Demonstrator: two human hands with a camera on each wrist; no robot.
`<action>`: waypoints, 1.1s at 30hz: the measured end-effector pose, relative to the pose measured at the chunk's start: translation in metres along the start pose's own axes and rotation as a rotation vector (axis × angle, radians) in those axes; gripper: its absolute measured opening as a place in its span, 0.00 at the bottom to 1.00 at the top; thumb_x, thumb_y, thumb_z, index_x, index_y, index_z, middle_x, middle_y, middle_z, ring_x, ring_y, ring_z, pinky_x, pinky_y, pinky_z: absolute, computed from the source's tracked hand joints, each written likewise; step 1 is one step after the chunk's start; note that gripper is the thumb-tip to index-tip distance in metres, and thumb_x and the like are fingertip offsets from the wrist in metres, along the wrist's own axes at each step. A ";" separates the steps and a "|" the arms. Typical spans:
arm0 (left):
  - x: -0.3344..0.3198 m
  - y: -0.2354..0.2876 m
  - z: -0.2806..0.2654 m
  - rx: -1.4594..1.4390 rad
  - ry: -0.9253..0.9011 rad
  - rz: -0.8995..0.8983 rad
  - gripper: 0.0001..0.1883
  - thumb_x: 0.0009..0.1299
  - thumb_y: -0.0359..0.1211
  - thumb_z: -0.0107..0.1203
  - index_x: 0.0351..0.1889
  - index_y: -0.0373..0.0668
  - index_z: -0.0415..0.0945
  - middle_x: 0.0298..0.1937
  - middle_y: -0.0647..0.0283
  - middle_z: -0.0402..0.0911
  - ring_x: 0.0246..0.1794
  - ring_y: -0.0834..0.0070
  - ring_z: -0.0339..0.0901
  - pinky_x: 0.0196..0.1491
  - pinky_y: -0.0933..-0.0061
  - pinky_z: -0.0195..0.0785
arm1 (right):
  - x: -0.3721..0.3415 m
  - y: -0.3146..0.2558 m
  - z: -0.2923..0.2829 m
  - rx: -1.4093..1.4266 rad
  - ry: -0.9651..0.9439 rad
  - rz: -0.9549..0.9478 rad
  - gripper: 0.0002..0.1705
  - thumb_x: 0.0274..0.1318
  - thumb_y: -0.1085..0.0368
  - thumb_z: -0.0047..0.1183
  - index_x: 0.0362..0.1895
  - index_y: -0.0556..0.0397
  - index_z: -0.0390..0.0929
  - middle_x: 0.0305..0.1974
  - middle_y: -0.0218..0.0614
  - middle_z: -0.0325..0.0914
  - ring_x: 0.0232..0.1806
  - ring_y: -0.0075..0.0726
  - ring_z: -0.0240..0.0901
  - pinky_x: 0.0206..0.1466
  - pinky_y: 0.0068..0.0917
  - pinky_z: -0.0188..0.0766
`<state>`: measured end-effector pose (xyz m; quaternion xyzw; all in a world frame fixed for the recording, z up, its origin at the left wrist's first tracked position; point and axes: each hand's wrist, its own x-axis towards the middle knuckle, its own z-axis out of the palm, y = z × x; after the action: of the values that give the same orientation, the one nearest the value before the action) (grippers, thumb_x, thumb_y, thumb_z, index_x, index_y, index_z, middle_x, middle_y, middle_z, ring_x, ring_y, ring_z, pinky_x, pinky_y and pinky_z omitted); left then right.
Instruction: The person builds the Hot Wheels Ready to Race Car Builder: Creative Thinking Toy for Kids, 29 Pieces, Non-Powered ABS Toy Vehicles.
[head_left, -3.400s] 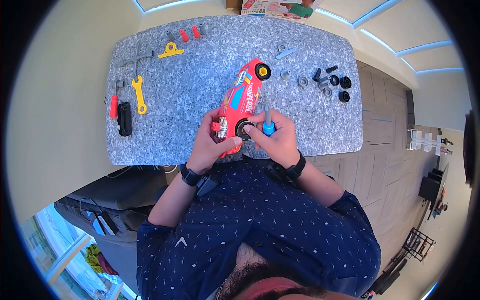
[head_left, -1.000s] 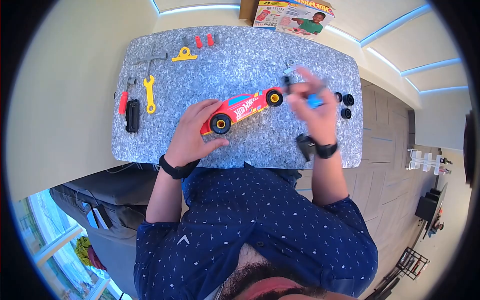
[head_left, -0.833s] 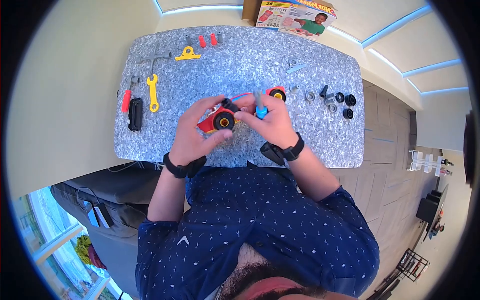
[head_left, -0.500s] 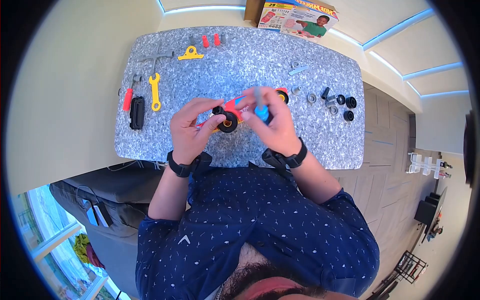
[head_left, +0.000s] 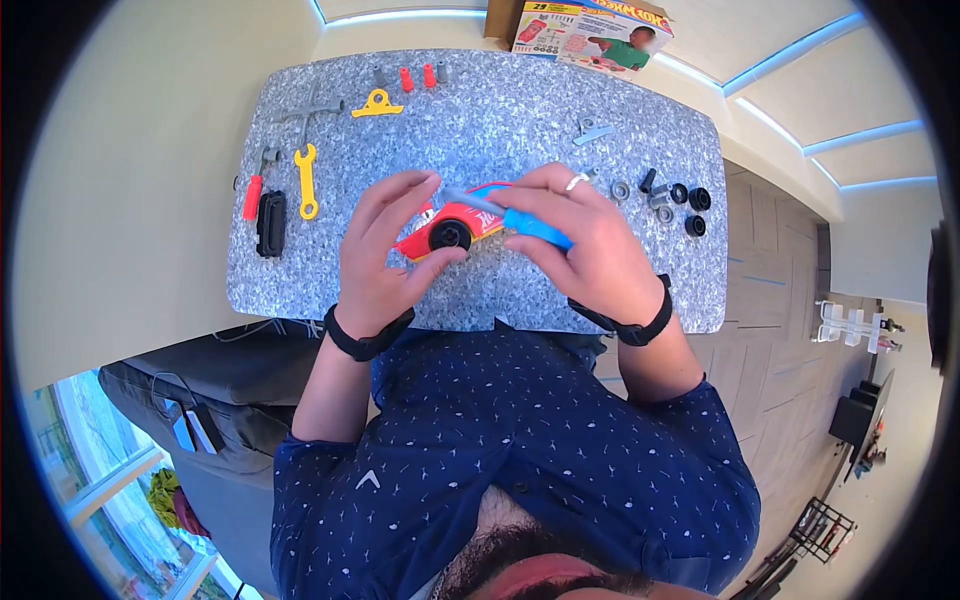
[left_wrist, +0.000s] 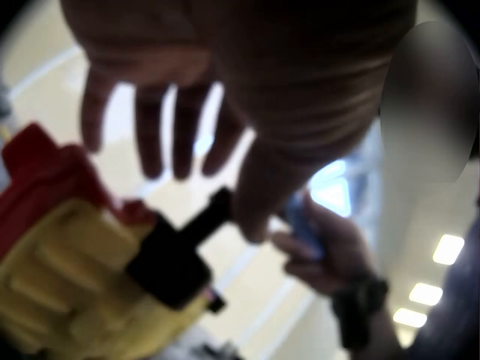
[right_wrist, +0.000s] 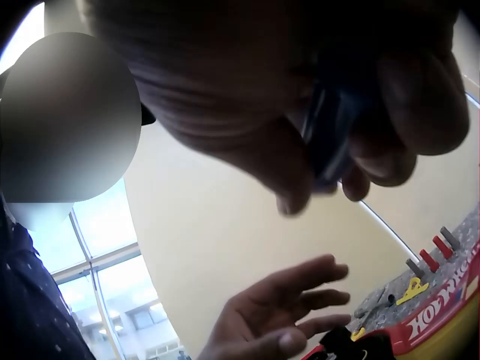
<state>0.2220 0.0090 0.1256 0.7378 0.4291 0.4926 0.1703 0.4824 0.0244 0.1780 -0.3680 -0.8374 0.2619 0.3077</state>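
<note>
A red toy car with a yellow underside sits on the table between the hands. Its nearer wheel now has a black centre. In the left wrist view a black peg sticks out from that wheel, its end right beside the thumb. My left hand is spread around this end of the car, fingers extended and thumb low by the wheel. My right hand grips the blue handle of a toy screwdriver. Its grey shaft points left over the car, above the wheel.
Right of the car lie loose black wheels, grey rings and a black peg. On the left are a yellow wrench, a red-handled tool and a black part. A printed box stands beyond the table.
The right hand brought a black peg from the right side to the wheel, and the left fingers pinched it there. Since then the left fingers have spread, and the screwdriver has turned from upright to pointing left.
</note>
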 end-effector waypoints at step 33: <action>-0.027 -0.034 0.016 -0.564 -0.187 -0.386 0.35 0.74 0.30 0.72 0.79 0.40 0.76 0.57 0.57 0.92 0.56 0.71 0.90 0.59 0.65 0.82 | 0.042 -0.030 0.031 0.224 0.133 0.006 0.24 0.50 0.60 0.84 0.48 0.52 0.87 0.42 0.34 0.83 0.37 0.37 0.84 0.38 0.33 0.80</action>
<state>0.2160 0.0095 0.0791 0.6091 0.3903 0.4809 0.4955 0.4239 0.0329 0.1907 -0.3504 -0.7797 0.3297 0.4008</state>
